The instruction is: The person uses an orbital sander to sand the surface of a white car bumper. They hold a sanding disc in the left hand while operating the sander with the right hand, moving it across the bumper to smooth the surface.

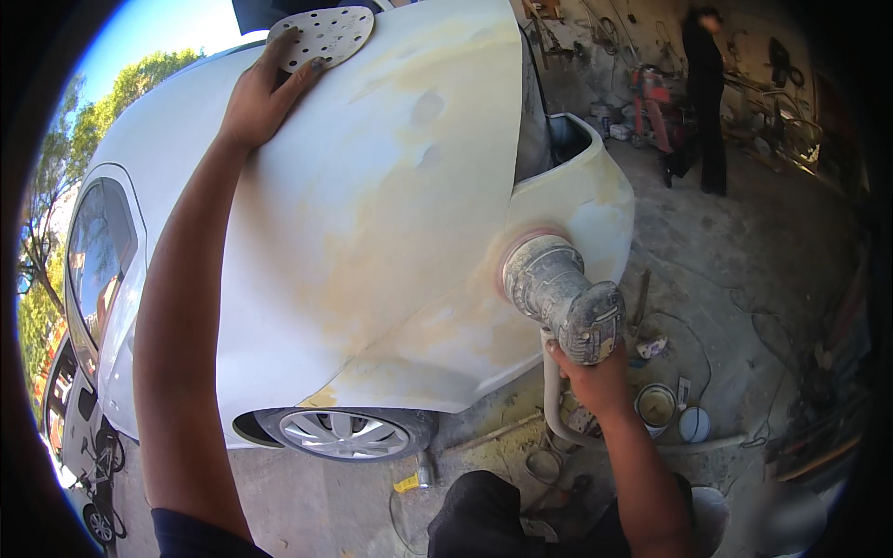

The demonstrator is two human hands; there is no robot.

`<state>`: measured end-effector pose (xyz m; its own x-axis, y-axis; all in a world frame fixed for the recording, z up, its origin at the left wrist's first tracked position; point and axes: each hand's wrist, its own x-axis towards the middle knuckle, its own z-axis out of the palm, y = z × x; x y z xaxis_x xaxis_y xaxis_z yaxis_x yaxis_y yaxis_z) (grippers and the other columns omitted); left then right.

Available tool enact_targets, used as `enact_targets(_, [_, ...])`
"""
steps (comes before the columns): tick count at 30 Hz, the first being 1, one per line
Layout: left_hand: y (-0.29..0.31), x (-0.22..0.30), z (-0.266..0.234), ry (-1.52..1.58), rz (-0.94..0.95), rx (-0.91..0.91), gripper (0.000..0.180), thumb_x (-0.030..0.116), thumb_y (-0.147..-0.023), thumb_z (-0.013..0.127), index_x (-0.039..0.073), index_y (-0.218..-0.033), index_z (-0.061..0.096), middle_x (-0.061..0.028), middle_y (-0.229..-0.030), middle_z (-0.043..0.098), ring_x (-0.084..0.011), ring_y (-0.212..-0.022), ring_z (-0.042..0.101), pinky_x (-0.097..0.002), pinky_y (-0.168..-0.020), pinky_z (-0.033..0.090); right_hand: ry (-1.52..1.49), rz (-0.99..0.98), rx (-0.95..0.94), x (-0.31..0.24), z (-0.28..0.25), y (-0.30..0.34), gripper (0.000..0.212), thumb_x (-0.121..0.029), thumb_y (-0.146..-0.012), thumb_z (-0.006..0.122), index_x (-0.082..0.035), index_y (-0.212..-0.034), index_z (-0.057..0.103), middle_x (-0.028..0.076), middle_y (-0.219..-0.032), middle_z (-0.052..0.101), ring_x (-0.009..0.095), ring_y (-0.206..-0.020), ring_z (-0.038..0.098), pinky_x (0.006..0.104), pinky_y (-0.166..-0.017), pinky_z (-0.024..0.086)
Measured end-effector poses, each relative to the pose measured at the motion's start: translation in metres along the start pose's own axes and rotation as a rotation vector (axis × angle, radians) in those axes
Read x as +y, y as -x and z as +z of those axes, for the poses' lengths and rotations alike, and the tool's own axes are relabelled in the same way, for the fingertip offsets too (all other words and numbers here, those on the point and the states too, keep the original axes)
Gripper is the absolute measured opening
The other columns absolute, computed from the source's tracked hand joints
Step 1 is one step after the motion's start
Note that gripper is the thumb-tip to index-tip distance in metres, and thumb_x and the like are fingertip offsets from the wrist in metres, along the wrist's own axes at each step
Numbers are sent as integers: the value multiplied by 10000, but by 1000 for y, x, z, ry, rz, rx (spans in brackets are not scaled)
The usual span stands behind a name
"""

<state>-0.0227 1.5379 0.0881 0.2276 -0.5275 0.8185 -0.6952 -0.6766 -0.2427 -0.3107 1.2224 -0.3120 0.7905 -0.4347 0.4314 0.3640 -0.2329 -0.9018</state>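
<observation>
Head view shows us leaning over a white car [372, 214] whose hood and fender are patched with yellowish filler. Our left hand [260, 98] lies flat on the hood, fingers spread, their tips touching the edge of a round perforated sanding disc [321, 35] that rests loose on the panel near the windshield; this grip pinches nothing. Our right hand [595, 377] has its grip wrapped tight around the body of a dusty grey orbital sander [558, 288], whose round pad presses against the front corner of the fender, just below the empty headlight opening. A pale hose [558, 414] curves down from the sander past our wrist. Below the fender we see the front wheel [339, 432]. On the stained concrete floor [688, 251] near our right arm sit two small open cans [672, 414]. Well apart, at the back of the workshop, another person [707, 102] in dark clothes stands beside cluttered equipment.
</observation>
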Motion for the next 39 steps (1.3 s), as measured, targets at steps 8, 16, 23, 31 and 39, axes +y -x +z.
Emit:
enact_targets(8, [1, -2, 6, -32, -45, 35, 767, 586, -1044, 616, 141, -1652, 467, -260, -1489, 648, -377, -1197, 735, -447, -1103, 528, -164, 124, 58, 3, -10, -9, 310, -89, -871, 857, 15, -1121, 706, 105, -997, 761, 205, -817, 723, 383, -732, 577])
enact_targets(16, [0, 5, 1, -42, -40, 28, 732, 530, -1061, 621, 134, -1655, 462, -259, -1504, 638, -395, -1227, 723, -452, -1112, 523, -433, 175, 104, -24, -44, -56, 161, 12, -845, 787, -13, -979, 702, 57, -817, 699, 145, -555, 595, 333, -507, 477])
enact_targets(23, [3, 0, -1, -29, -37, 33, 748, 536, -1056, 629, 137, -1664, 453, -255, -1513, 634, -391, -1254, 712, -464, -1132, 511, -396, 298, 150, -1, -73, -45, 124, -16, -843, 792, -34, -911, 690, 57, -751, 663, 174, -544, 601, 355, -504, 487])
enact_targets(31, [8, 12, 2, -17, -96, 6, 733, 525, -1061, 615, 140, -1664, 456, -258, -1522, 626, -407, -1255, 708, -460, -1142, 500, -458, 264, 110, 5, -89, -59, 124, -33, -853, 784, -34, -925, 684, 62, -750, 657, 179, -547, 598, 369, -507, 492])
enact_targets(39, [8, 0, 3, 20, -52, 16, 750, 545, -1068, 602, 124, -1667, 442, -257, -1508, 639, -414, -1275, 697, -462, -1132, 499, -638, 502, 187, 61, -104, -45, 113, -112, -916, 754, -50, -985, 690, 38, -791, 640, 161, -608, 592, 381, -584, 499])
